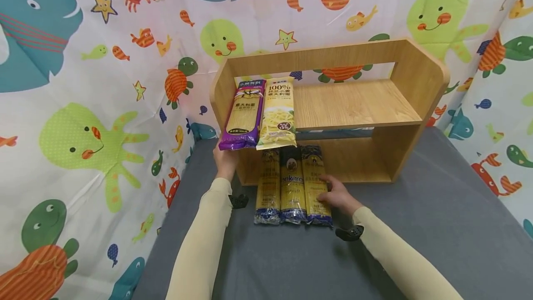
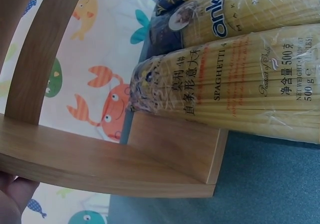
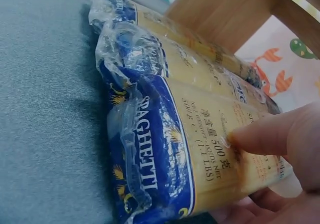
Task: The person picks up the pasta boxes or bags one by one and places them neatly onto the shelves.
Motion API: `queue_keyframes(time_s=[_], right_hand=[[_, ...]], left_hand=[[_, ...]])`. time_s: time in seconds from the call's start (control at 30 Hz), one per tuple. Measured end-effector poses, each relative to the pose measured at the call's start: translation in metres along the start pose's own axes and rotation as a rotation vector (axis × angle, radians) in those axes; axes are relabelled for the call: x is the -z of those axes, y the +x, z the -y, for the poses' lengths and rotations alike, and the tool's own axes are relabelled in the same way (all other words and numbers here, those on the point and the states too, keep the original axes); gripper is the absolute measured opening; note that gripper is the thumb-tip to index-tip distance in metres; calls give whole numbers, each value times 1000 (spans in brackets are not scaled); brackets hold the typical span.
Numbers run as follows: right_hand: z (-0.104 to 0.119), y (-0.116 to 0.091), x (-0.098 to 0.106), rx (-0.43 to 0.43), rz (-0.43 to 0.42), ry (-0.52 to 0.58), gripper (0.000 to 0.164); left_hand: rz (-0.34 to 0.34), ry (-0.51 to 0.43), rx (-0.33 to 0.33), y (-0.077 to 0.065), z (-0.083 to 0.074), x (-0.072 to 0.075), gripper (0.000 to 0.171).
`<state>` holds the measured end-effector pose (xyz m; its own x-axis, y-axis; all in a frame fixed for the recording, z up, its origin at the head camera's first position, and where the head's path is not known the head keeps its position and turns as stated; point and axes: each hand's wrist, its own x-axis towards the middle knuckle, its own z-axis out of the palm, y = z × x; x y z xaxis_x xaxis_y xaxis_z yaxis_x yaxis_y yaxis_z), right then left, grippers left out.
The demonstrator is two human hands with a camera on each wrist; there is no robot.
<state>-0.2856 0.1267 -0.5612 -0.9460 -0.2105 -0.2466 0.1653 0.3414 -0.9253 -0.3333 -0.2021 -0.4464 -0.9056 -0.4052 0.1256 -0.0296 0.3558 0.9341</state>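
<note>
Pinching the rightmost spaghetti pack [image 1: 315,184] by its outer edge

The rightmost spaghetti pack is laid beside a middle pack [image 1: 293,186] and a left pack [image 1: 268,186], all three lined up side by side, with their far ends set in the lower compartment of the wooden shelf [image 1: 358,105] and their near ends left out in front of it, over the grey table [image 1: 275,263]. A modest weight is to be expected, since 500 g is printed on the wrapper. The strands are judged stiff along their length but brittle, so bending is best avoided. The clear film is seen to be shiny and creased, and some slip is to be allowed for. The pack is best held around mid-length, with the puckered blue end spared, as loose film is likely to give there.

By the right hand [image 1: 338,195] the pack is held in a narrow pinch: the thumb [image 3: 265,135] is pressed on the top face and the fingers are tucked low along the outer side. Whether any of the pack's weight is borne cannot be told. The left hand [image 1: 226,163] is placed at the shelf's left panel [image 1: 222,88], below the purple pasta pack [image 1: 244,112]; its fingers are mostly hidden, so whether the panel is gripped or merely touched cannot be told.
</note>
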Motion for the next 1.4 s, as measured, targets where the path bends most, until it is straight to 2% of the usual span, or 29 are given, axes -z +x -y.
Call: queue_keyframes(time_s=[0.2,0.37,0.53,0.67,0.8,1.03,1.2,1.4], right_hand=[[3,5,-2,6,-1,-8,86],[1,7,-2,24,28,10,85],[-4,2,-3,33,37,50,79],[-9,-6,-3,13,36,77,78],[-11,-19,-1,15,53,77,80],[-24,-52,9,25,112,119,81],[-34,-77,28,31,149,157,82],[-40,-106,59,85,273,283,81]], left_hand=[[-11,41,-18,1,-2,-2,52],[-10,33,-16,1,-3,-3,51],[-7,31,-21,0,-3,-4,52],[-18,78,-58,1,-1,-4,49],[-28,120,-87,3,1,-2,47],[2,72,-31,5,3,0,53],[3,72,-32,2,3,0,52],[0,62,-44,3,3,2,51]])
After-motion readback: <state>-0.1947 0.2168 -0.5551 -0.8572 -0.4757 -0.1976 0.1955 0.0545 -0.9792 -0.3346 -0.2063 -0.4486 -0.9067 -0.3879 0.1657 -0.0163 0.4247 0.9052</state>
